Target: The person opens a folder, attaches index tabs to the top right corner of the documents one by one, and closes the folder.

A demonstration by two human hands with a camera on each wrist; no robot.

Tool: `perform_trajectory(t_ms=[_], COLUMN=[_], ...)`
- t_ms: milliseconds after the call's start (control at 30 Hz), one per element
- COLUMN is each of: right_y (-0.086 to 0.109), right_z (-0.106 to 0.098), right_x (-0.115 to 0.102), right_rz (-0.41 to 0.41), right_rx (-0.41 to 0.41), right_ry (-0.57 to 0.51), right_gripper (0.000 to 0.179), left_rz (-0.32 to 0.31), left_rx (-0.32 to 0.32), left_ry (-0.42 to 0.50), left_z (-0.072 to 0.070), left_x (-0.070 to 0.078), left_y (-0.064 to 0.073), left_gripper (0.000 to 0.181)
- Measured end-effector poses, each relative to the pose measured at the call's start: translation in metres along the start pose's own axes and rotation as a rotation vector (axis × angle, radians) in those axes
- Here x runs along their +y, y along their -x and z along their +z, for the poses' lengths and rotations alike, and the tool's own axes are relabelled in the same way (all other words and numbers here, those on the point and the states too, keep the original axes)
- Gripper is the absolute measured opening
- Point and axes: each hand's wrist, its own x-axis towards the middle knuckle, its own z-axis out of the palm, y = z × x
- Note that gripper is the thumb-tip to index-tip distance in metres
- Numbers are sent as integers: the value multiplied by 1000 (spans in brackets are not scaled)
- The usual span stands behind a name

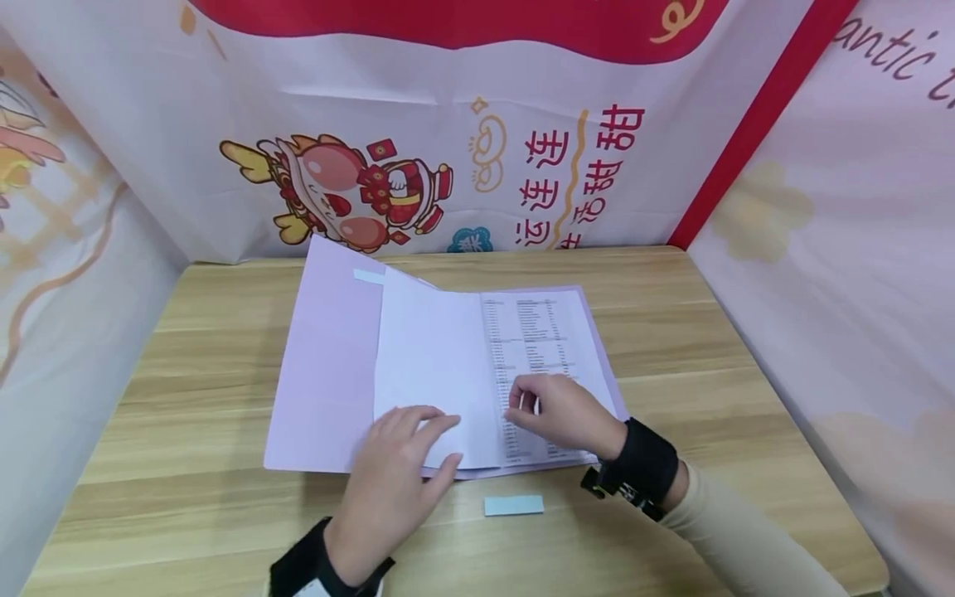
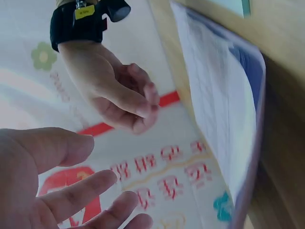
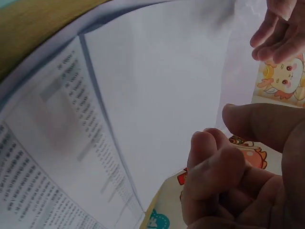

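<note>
A lilac folder (image 1: 322, 356) lies spread on the table, with a blank white sheet (image 1: 436, 356) folded over to the left and a printed page (image 1: 537, 332) full of text rows on the right. Over the lower part of the blank sheet hovers my left hand (image 1: 406, 460), its fingers spread and loosely bent around nothing. My right hand (image 1: 559, 410) is above the printed page, fingers loosely curled. In the right wrist view, a gap separates the thumb (image 3: 262, 121) from the curled fingers (image 3: 217, 167), and nothing shows between them.
A pale blue strip (image 1: 513, 505) lies on the wooden table (image 1: 709, 398) in front of the folder. Another light strip (image 1: 369, 276) sticks out at the blank sheet's top left. Printed cloth walls (image 1: 373, 83) enclose the table's back and sides.
</note>
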Motion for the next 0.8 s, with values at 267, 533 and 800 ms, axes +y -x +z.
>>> perform_trajectory(t_ms=[267, 533, 800], right_y=[29, 56, 63], right_z=[21, 38, 51], right_x=[20, 37, 41], right_rz=[-15, 37, 58], right_rx=[-52, -88, -118], right_ry=[39, 67, 64], right_gripper=[18, 23, 34], left_rz=[56, 89, 11], left_rx=[-170, -385, -377], left_ry=[4, -89, -180], left_z=[28, 57, 78], left_x=[19, 17, 6], left_y=[-9, -20, -21], left_gripper=[39, 42, 45])
